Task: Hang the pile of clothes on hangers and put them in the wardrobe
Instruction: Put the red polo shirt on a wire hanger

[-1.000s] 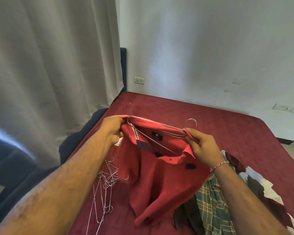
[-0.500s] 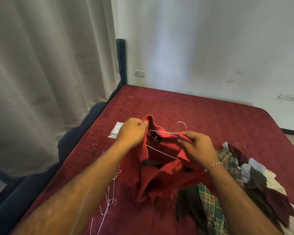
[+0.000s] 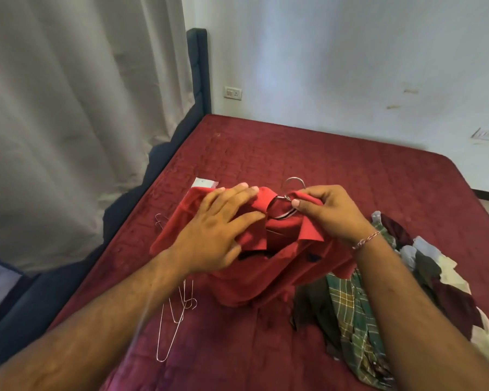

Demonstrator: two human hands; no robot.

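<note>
Grey curtain [image 3: 68, 122] — wall socket [image 3: 233, 93]

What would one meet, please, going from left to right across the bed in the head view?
Spare wire hangers → left hand → red polo shirt's collar → right hand → pile of clothes.

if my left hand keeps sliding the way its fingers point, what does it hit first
Probably the wire hanger's hook at the red shirt collar, held by the right hand. The left hand points there; depth is unclear.
</note>
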